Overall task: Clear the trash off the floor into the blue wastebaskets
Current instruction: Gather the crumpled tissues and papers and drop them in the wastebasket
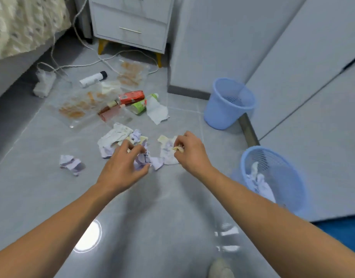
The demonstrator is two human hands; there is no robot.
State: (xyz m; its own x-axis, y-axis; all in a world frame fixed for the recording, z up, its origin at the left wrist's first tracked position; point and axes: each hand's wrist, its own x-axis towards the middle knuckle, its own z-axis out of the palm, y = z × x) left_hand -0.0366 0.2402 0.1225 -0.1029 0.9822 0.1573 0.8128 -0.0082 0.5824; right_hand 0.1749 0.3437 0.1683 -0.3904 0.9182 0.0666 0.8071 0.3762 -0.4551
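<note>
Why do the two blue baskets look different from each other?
The far wastebasket by the wall corner looks empty: only its mesh bottom shows. The near wastebasket already has crumpled paper in it. The far one sits beyond the person's right hand, while the near one sits closer to the camera, beside the right forearm. Both are light blue plastic with mesh walls, and both stand upright on the grey floor.

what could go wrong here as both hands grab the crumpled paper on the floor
1. The left hand closes on a loose paper clump; bits may drop on the way to the near wastebasket.
2. The right hand has only a fingertip grip on a paper piece, which may slip.
3. The white cable trails among the far trash and could snag later.
</note>
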